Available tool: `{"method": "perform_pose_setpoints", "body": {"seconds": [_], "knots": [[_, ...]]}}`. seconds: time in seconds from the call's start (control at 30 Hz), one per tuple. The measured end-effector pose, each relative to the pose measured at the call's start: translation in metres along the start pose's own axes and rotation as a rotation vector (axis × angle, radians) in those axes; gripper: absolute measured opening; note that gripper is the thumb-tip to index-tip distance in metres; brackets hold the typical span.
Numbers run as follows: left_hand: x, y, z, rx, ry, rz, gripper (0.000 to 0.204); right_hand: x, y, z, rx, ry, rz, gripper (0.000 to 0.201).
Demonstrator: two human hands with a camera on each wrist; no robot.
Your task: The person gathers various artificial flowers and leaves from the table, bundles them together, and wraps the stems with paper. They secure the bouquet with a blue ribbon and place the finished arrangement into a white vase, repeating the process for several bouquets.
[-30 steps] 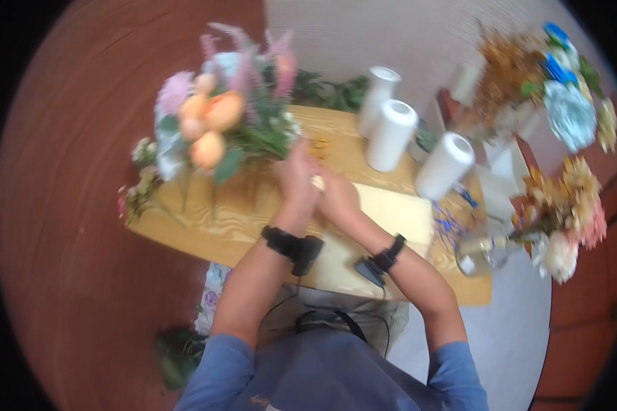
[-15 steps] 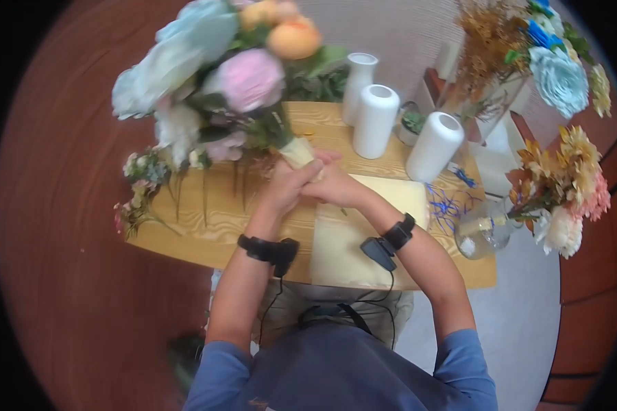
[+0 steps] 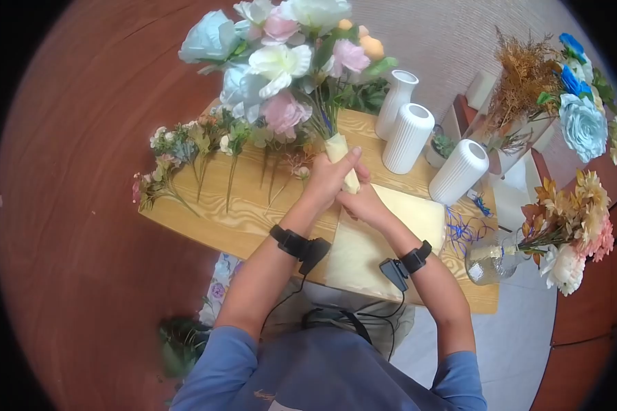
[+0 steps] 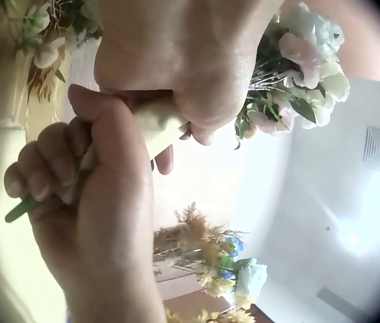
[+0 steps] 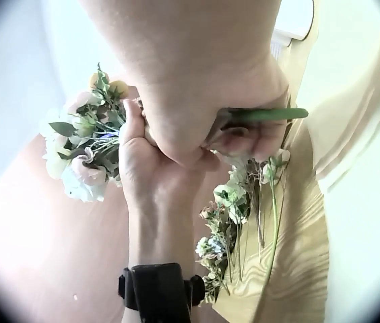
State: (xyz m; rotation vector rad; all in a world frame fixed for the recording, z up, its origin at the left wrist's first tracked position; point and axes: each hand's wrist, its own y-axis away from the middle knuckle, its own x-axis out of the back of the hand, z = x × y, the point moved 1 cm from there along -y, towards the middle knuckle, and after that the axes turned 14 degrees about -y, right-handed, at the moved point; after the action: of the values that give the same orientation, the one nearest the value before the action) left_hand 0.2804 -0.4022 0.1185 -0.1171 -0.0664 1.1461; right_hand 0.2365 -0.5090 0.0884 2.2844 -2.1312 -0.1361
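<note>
A large bouquet (image 3: 279, 63) of white, pink, pale blue and orange flowers is held up above the table. Pale yellow paper (image 3: 336, 146) is wrapped round its stems. My left hand (image 3: 324, 181) grips the wrapped stems just under the flowers, thumb lying along the paper. Just below it, my right hand (image 3: 367, 204) curls round the lower end of the wrap. A green stem end (image 5: 274, 114) pokes out past the right hand's fingers in the right wrist view. Pale yellow sheets (image 3: 370, 257) lie on the table beneath the hands.
Loose flower sprays (image 3: 202, 147) lie on the table's left side. Three white vases (image 3: 408, 137) and a small potted plant (image 3: 440, 146) stand at the back right. Blue ties (image 3: 464, 229) lie near a glass vase (image 3: 490, 264) holding another bouquet (image 3: 572, 229).
The bouquet has swung from the left to more upright and turned, bringing white and blue flowers to the front. Both hands stay on the wrapped stems.
</note>
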Motion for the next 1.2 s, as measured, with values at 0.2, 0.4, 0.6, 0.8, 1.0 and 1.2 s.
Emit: {"method": "perform_pose_setpoints", "body": {"seconds": [0.2, 0.4, 0.6, 0.8, 1.0, 1.2], "knots": [[0.009, -0.002, -0.013, 0.044, 0.328, -0.12, 0.017, 0.0, 0.0, -0.001, 0.003, -0.035, -0.175, 0.036], [-0.004, 0.004, -0.008, 0.075, 0.434, -0.299, 0.034, 0.003, 0.016, 0.006, -0.087, 0.02, -0.109, 0.026], [-0.021, 0.001, 0.001, 0.138, 0.348, -0.138, 0.042, 0.027, 0.021, 0.001, -0.02, 0.22, -0.283, 0.042], [-0.015, -0.009, 0.007, 0.177, 0.325, -0.003, 0.033, 0.132, 0.051, -0.04, -0.015, 0.543, -0.078, 0.034], [-0.001, -0.017, -0.003, 0.215, 0.233, 0.062, 0.031, 0.229, 0.094, -0.06, -0.081, 1.159, 0.279, 0.017], [0.001, -0.017, -0.01, 0.241, 0.22, 0.077, 0.033, 0.269, 0.102, -0.025, -0.245, 1.391, 0.339, 0.015]]}}
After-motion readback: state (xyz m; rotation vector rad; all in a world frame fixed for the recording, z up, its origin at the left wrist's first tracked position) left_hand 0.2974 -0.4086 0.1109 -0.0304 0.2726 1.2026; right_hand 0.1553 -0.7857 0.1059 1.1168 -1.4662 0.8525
